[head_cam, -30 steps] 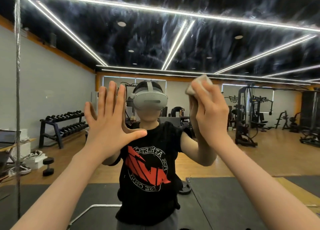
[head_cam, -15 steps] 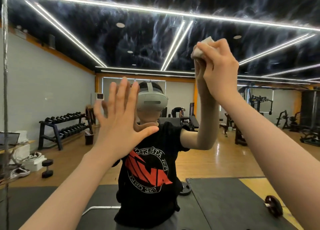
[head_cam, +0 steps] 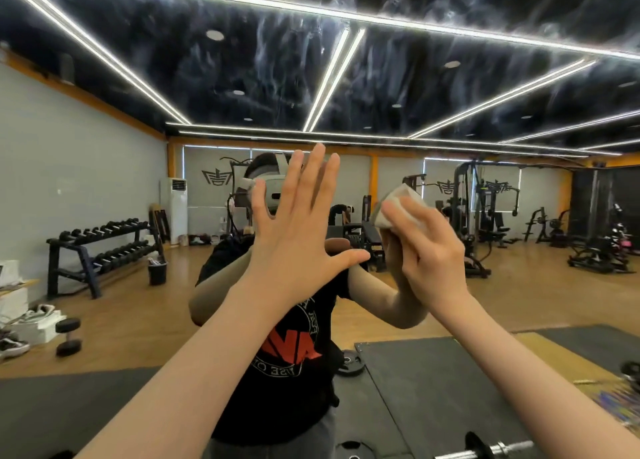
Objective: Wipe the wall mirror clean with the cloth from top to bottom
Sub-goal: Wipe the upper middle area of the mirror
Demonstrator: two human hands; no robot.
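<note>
While the right hand (head_cam: 429, 251) bunches the soft, light cloth (head_cam: 398, 204) against the mirror (head_cam: 104, 147), the left hand (head_cam: 298, 230) lies flat, fingers spread, empty.

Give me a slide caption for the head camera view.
Right hand presses a white cloth to the gym wall mirror while the open left hand braces flat against the glass.

We see a white cloth (head_cam: 401, 209), a black T-shirt (head_cam: 277, 399) with a red-and-white print, and black dumbbells (head_cam: 104, 230).
</note>
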